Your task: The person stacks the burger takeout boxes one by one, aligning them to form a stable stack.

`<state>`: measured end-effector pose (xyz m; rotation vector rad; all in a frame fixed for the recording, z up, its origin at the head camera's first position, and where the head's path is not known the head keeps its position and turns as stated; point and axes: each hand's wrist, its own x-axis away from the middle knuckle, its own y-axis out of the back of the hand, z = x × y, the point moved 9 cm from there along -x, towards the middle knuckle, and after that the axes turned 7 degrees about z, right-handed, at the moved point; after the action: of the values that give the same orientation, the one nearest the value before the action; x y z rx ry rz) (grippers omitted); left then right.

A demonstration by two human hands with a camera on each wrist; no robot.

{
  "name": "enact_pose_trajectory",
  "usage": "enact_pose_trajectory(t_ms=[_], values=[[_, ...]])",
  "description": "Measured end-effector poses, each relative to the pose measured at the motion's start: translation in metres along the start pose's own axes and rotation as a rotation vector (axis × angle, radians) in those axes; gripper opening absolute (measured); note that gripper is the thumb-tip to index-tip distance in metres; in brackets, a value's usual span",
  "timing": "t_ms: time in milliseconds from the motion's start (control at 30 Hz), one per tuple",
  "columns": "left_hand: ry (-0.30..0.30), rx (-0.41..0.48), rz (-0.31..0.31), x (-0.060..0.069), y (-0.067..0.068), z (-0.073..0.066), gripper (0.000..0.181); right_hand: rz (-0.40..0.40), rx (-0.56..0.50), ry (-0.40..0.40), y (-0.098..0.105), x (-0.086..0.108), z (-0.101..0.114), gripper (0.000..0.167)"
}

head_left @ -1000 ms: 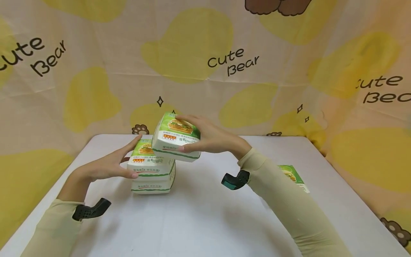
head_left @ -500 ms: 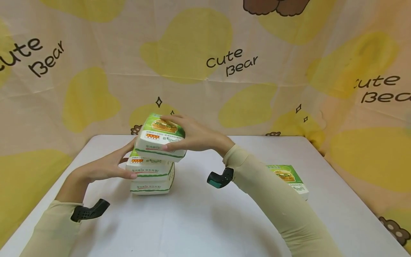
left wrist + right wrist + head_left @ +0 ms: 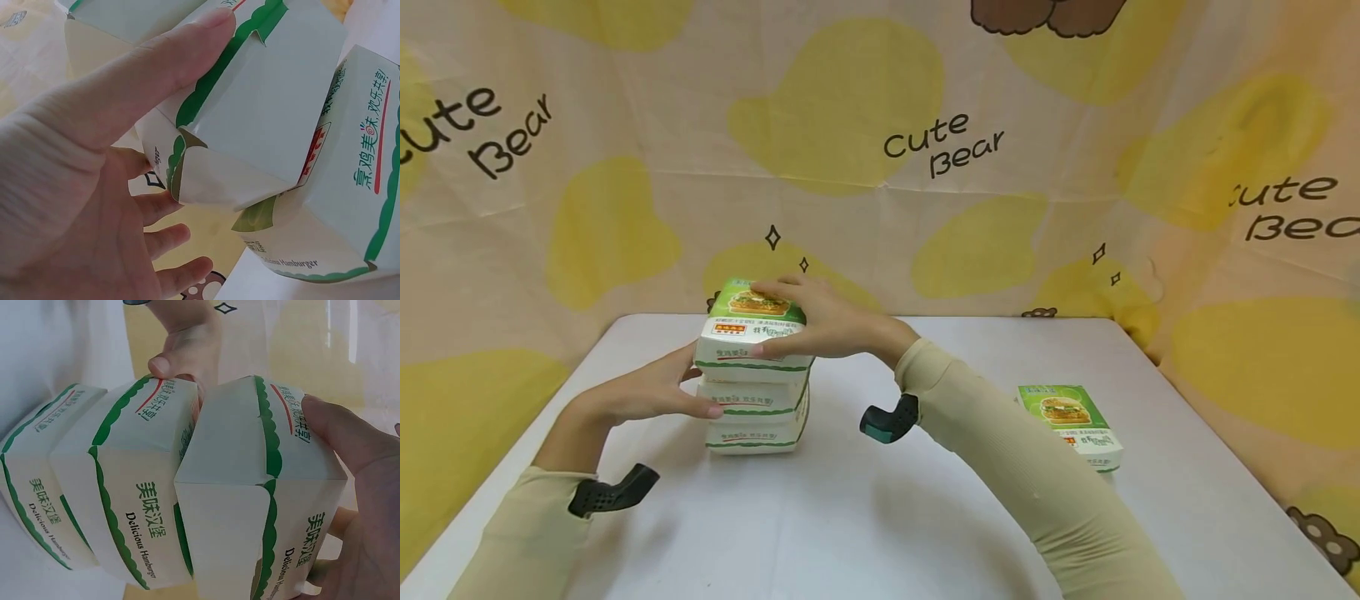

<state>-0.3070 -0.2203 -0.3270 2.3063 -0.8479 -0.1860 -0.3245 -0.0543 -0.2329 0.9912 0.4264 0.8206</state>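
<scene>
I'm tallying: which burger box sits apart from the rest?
The rightmost box in the head view, partly behind the right sleeve; the other three boxes cluster at left.

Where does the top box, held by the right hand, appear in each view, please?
Head: top box left of centre.
Left wrist: top box at upper left, cut off.
Right wrist: top box right of centre, cut off below.
Shared landmark: left hand, touching middle box.

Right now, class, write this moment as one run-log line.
right hand: holds top box over middle box; left hand: holds middle box; bottom box: on table; fourth box: apart, table's right side
</scene>
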Motion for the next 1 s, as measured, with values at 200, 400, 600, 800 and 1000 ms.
enact_pose_trajectory(t_ms=[200,400,600,800,1000], values=[[-0.009,0.011,0.013,-0.0038,-0.0003,-0.0006,0.084,0.008,0.010,-0.018,-0.0020,-0.0028,-0.0017,0.083],[-0.002,0.034,0.021,-0.0034,-0.0005,0.0018,0.083,0.019,0.009,-0.021,-0.0043,-0.0038,-0.0001,0.083],[-0.027,0.014,0.008,-0.0011,0.0040,-0.0007,0.080,0.019,0.018,-0.018,-0.0024,-0.0059,0.0011,0.083],[-0.005,0.009,0.004,0.0001,0.0035,0.0006,0.080,0.002,0.037,-0.011,-0.0044,-0.0079,0.0007,0.083],[-0.011,0.019,0.010,0.0010,0.0010,0.0017,0.081,-0.015,0.006,-0.003,-0.0074,-0.0062,0.0006,0.083]])
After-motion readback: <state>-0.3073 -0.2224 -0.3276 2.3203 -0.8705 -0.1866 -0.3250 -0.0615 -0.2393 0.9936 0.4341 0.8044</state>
